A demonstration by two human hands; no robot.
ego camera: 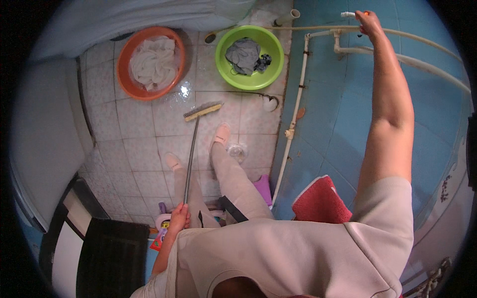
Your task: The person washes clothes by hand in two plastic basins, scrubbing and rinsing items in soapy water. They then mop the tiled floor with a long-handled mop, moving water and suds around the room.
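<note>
My left hand (180, 218) is closed round the metal handle of a floor scrub brush (203, 111), whose yellow head with grey bristles rests on the tiled floor in front of my feet. With my arm stretched out, my right hand (368, 23) is up at the blue wall, its fingers round a white plastic fitting (348, 14) with a bit of orange showing; its exact kind cannot be told. A hose and white pipes (337, 41) run just below that hand. An orange basin (122, 80) with pale wet cloth and a green basin (249, 87) with grey cloth stand beyond the brush.
A floor drain (269, 103) lies near the wall, and an upright pipe stub (294, 14) stands at the far corner. A white pipe (285, 149) runs along the blue wall. A red towel (321, 201) hangs at my right. A white curtain (149, 15) covers the far left.
</note>
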